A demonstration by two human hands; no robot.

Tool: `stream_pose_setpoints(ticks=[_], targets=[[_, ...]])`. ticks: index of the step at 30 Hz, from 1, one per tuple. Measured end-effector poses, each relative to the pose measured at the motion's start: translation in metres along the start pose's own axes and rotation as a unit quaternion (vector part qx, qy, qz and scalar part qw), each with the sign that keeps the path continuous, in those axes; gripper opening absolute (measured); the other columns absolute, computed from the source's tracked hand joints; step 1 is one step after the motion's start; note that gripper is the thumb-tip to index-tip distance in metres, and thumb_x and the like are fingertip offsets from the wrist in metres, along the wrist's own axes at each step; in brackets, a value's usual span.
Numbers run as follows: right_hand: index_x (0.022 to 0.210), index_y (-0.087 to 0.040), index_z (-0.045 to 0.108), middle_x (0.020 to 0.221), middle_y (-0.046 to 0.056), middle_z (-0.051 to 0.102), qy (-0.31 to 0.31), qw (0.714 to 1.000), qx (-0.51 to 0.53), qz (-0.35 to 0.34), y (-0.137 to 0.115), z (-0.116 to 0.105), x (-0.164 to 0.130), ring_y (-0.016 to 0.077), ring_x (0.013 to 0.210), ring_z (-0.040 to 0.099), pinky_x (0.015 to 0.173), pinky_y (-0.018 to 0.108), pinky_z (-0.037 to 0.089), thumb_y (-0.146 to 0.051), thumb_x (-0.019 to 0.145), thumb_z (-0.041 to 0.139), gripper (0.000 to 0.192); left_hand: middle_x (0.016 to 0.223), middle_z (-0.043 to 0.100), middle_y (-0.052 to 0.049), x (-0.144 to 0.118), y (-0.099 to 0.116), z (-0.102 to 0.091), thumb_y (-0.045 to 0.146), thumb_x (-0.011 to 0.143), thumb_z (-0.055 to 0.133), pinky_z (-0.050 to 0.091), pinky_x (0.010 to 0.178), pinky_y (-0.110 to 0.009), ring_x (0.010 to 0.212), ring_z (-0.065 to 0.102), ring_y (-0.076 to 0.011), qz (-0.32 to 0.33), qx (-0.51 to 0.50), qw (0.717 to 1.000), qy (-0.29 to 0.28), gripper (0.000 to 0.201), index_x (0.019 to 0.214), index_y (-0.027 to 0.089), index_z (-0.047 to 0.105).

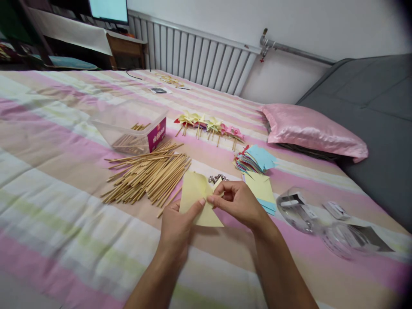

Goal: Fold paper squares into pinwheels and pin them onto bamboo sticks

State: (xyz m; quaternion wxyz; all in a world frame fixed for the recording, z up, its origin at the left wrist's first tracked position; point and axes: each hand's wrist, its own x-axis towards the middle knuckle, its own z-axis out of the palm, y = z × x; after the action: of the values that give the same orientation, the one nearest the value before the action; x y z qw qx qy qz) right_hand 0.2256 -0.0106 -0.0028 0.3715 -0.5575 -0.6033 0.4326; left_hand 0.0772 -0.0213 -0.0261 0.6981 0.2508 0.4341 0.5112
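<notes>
A pale yellow paper sheet [193, 189] with cut flaps is held up between both hands. My left hand [178, 223] grips its lower left part, thumb lying on the front. With thumb and forefinger, my right hand [236, 201] pinches a flap near the sheet's middle. Just behind the paper lies a small heap of shiny metal pieces [219, 177], partly hidden. To the left spreads a big pile of thin wooden sticks [151, 176]. Yellow paper sheets [260, 184] and blue ones [267, 206] lie right of my right hand.
Finished paper pinwheels [209, 124] on sticks lie in a row farther back. A clear plastic box [128, 128] holds more sticks. A stack of coloured paper [254, 159], clear round containers [296, 210] and a pink pillow [312, 131] are on the right of the striped bed [80, 240].
</notes>
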Motion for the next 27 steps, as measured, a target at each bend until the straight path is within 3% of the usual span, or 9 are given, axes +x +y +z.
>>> stream_pose_setpoints(ticks=[16,27], targets=[[0.062,-0.016,0.054,0.062,0.001,0.059,0.016,1.0,-0.011,-0.016,0.0008,0.0015,0.0011,0.01,0.055,0.05,0.05,0.021,0.037,-0.032,0.07,0.069,0.023,0.068,0.071,-0.01,0.0011,-0.0025,-0.001,0.033,0.058,0.082,0.052,0.055,-0.026,0.055,0.064,-0.0167,0.005,0.007,1.0,-0.004,0.039,0.088,0.01,0.074],[0.059,-0.016,0.052,0.055,-0.004,0.051,0.048,0.995,-0.076,-0.033,-0.0064,0.0049,-0.0025,0.0061,0.049,0.042,0.045,0.017,0.031,-0.025,0.069,0.067,0.02,0.07,0.072,-0.01,0.0013,-0.0034,-0.0014,0.027,0.058,0.081,0.052,0.052,-0.026,0.056,0.065,-0.018,0.003,0.009,1.0,-0.01,0.032,0.082,0.009,0.073]])
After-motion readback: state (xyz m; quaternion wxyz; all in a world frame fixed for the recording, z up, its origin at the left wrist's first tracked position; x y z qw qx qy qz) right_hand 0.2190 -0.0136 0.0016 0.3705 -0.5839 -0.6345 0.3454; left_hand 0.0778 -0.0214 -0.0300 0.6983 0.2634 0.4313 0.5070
